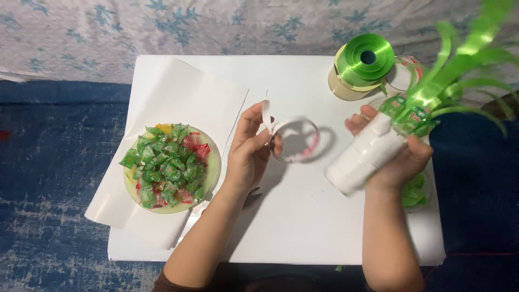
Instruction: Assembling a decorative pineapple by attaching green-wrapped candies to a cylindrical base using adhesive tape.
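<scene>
Holding a white paper-wrapped bottle (363,158) tilted across my right hand (403,159), I see its body slanting down toward the table, its neck ringed with green and red wrapped candies (413,118) and a spray of green ribbon strips (459,70) fanning up and away from that hand. The fingers close round the upper part of the bottle, with fingertips showing at its far side. My left hand (247,154) pinches a clear tape roll (295,139) between thumb and forefinger, the other fingers loosely curled, with a short white tape end (266,113) standing up from the fingertips. The roll is blurred and see-through, so I cannot make out its edge clearly or how much tape is on it. Just beyond the right hand sits a green ribbon spool (363,64), and a second, clear roll (404,73) beside it is half hidden by ribbon. Below that hand something green in a clear container (415,192) is mostly covered by my wrist. Left of the left hand a pale green plate (212,167) heaped with green and red candies rests on a white paper sheet (178,97), on the white table (303,227). The ribbon tips are cut off at the picture's edge.
</scene>
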